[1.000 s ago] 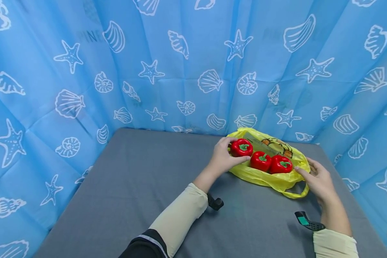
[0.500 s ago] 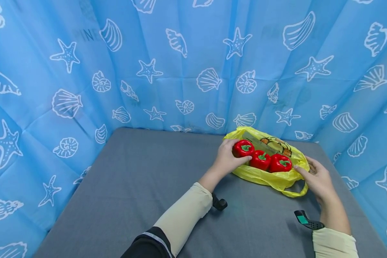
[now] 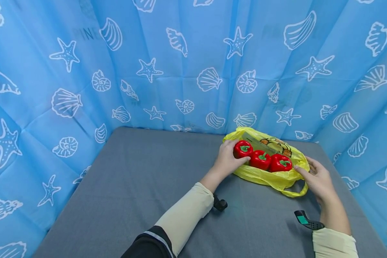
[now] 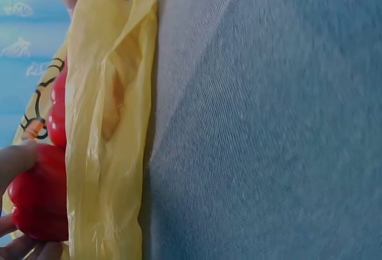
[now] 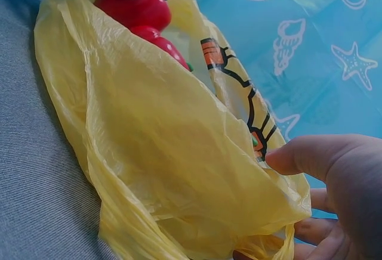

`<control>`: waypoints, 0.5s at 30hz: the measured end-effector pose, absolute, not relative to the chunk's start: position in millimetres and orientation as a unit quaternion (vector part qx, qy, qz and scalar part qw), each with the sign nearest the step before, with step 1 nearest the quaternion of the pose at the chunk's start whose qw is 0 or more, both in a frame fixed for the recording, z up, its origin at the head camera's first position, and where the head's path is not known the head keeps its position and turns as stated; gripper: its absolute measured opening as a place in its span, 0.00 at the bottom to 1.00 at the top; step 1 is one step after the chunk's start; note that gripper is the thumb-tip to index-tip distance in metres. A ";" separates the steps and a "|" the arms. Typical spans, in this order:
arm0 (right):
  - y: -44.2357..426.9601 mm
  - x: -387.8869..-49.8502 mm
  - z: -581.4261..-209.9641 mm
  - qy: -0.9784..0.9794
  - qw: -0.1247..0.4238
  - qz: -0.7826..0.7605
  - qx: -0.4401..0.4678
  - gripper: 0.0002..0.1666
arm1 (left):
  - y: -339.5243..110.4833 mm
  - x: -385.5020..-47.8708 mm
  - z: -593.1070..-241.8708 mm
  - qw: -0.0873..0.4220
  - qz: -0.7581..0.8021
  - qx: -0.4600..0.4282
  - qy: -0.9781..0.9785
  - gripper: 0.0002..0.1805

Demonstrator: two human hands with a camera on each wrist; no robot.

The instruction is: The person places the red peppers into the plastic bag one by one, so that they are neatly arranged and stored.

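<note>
Three red bell peppers with green stems sit in a row in the mouth of a yellow plastic bag (image 3: 256,177) on the table. My left hand (image 3: 226,158) grips the leftmost bell pepper (image 3: 242,149), thumb on the near side and fingers round its far side, as the left wrist view also shows. Beside it lie the middle bell pepper (image 3: 259,161) and the right bell pepper (image 3: 280,164). At the bag's right end my right hand (image 3: 320,179) holds the rim, with its thumb (image 5: 298,157) at the top edge and its other fingers partly hidden behind the plastic.
A grey cloth covers the table (image 3: 148,186). Behind it and at both sides hangs a blue curtain (image 3: 193,61) printed with white shells and starfish. One bag handle (image 3: 295,194) loops toward the front. Black camera mounts stick out from both wrists.
My left hand has moved slightly right and down with its bell pepper, bringing it close against the middle one. The right hand keeps its hold on the bag.
</note>
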State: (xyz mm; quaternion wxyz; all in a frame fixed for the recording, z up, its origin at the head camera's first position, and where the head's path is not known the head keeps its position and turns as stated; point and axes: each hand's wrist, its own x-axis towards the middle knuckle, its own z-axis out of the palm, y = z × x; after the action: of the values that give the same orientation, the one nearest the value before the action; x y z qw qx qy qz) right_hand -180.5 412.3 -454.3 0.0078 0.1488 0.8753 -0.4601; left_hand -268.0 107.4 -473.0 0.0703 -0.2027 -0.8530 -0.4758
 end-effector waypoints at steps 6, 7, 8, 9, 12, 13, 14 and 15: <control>412.4 -180.7 -455.6 0.878 0.011 -0.456 0.147 0.55 | 107.3 -269.5 -474.4 0.058 -0.463 -0.197 -0.862 0.39; 412.4 -180.8 -455.7 0.878 0.011 -0.455 0.146 0.55 | 107.7 -269.8 -474.9 0.056 -0.462 -0.196 -0.863 0.39; 412.4 -180.9 -455.9 0.878 0.011 -0.456 0.146 0.54 | 108.0 -270.2 -475.5 0.054 -0.460 -0.195 -0.865 0.39; 412.4 -181.1 -456.0 0.879 0.011 -0.455 0.146 0.54 | 108.2 -270.4 -475.8 0.052 -0.457 -0.194 -0.866 0.39; 411.8 -181.0 -455.3 0.878 0.012 -0.455 0.148 0.53 | 108.8 -271.5 -477.8 0.050 -0.451 -0.193 -0.870 0.37; 411.6 -181.3 -455.0 0.879 0.012 -0.453 0.149 0.53 | 108.9 -272.0 -478.7 0.049 -0.448 -0.193 -0.871 0.36; 411.3 -181.4 -454.7 0.878 0.012 -0.454 0.149 0.53 | 108.9 -272.5 -479.4 0.049 -0.446 -0.193 -0.873 0.36; 411.0 -181.5 -454.3 0.878 0.012 -0.455 0.149 0.54 | 108.8 -272.9 -480.0 0.050 -0.445 -0.193 -0.873 0.35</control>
State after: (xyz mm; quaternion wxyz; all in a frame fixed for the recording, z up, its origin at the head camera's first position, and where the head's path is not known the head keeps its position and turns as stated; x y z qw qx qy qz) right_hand -181.5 411.0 -454.3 0.0116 0.1486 0.8780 -0.4548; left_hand -272.9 108.8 -480.0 0.0495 -0.1933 -0.8731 -0.4448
